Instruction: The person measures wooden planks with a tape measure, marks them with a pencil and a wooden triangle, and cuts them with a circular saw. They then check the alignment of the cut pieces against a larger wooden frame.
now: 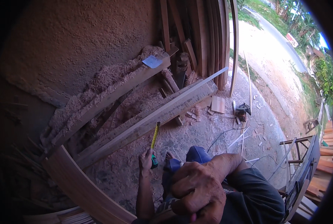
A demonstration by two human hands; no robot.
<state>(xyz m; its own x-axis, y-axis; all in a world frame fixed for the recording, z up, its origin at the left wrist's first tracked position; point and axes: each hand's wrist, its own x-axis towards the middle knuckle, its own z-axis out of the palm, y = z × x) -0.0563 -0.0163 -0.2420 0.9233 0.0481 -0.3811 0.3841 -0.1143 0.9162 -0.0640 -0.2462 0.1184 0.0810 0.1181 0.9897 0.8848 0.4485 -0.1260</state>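
Note:
My left hand point(145, 161) is closed round a tape measure point(154, 161) with a green and black case. A short length of its yellow blade sticks out, pointing away from me towards the wooden bench. Large and close in view, my right hand point(202, 186) is raised in front of my chest with its fingers curled in. Whatever it holds, if anything, is hidden by the fingers. Beyond the tape lies a long pale wooden strip point(174, 102) on the heavy bench beam point(144, 128), set at a slant.
A second beam point(110, 95) heaped with wood shavings runs along the rough wall, with a paper sheet point(150, 61) on its end. Tall boards point(211, 41) lean behind. A corded power tool point(243, 111) and offcuts lie on the floor. A wide board point(84, 186) stands at lower left.

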